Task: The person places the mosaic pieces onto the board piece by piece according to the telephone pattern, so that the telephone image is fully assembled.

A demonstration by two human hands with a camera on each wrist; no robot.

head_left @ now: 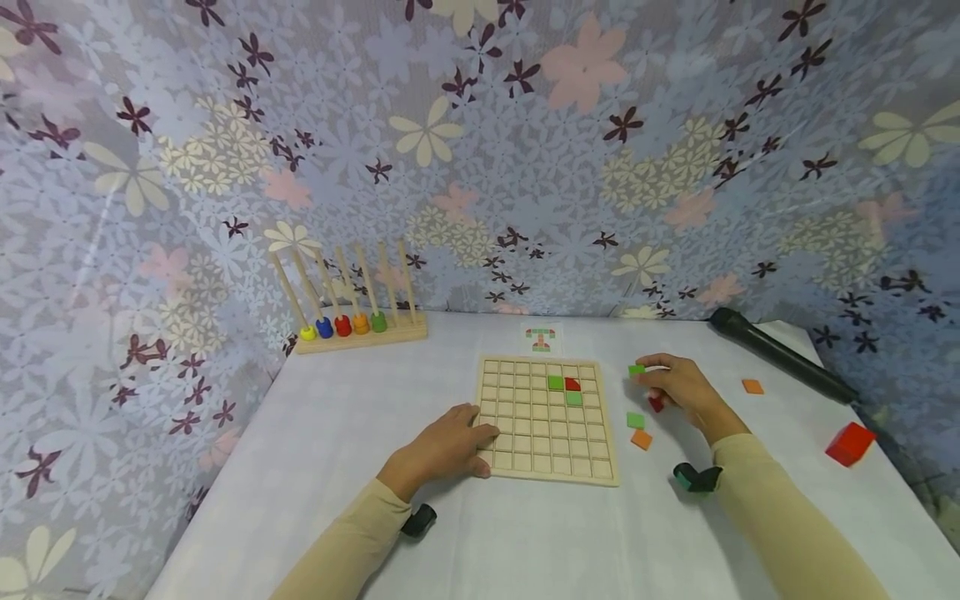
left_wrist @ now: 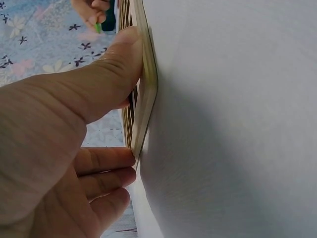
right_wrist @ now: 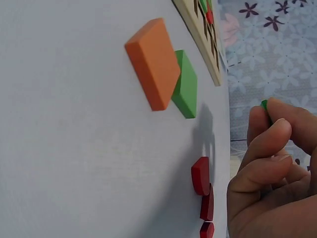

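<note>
A wooden grid board lies flat on the table, with two green tiles and a red piece in its upper right cells. My left hand rests at its near left corner; in the left wrist view the thumb touches the board's frame and the other fingertips lie along another edge. Right of the board, my right hand pinches a small green tile between thumb and fingers, raised above the table in the right wrist view. Red pieces lie below that hand, partly hidden by it in the head view.
A green tile and an orange tile lie right of the board. Another orange tile, a red block and a black rod are farther right. Behind stand a pattern card and a pegged bead rack.
</note>
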